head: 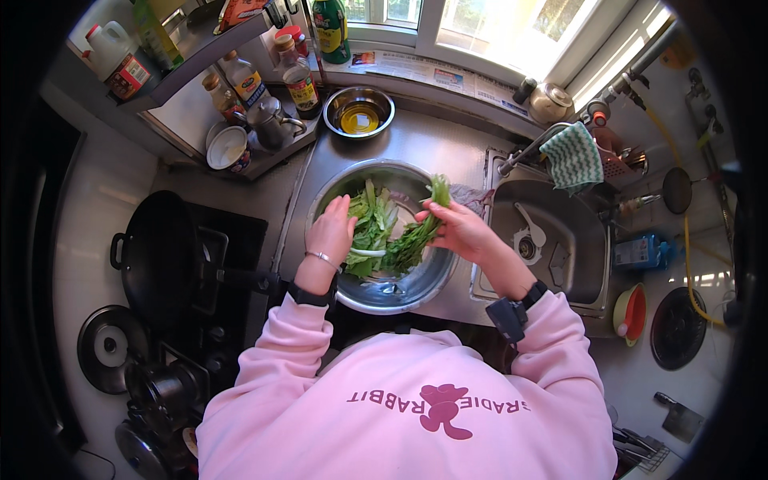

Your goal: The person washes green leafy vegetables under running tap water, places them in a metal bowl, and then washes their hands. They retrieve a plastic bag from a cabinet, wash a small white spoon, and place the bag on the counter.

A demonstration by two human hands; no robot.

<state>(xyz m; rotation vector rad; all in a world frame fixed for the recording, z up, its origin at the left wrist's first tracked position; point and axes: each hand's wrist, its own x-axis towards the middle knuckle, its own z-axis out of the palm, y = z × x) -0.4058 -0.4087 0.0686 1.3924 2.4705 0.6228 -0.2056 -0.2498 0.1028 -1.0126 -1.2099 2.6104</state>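
Observation:
A wide metal basin [414,297] stands before me on the steel counter, with leafy greens [373,219] in it. My right hand [462,231] grips a bunch of thin-stemmed greens [414,245]; the pale stem ends stick up above the fingers and the dark leaves hang down into the basin. Over the basin's left side, my left hand [330,234] has its fingers extended and the thumb apart, right beside the broad leaves. Whether it touches them is hard to tell. Nothing shows in its grasp.
Behind the basin sits a metal bowl of yellow liquid [359,117]. A sink [576,252] with a white spoon [529,225] lies right. Left are a black wok [159,258] on the stove and a shelf holding bottles and a metal pot [268,123]. A striped cloth [573,157] hangs over the faucet.

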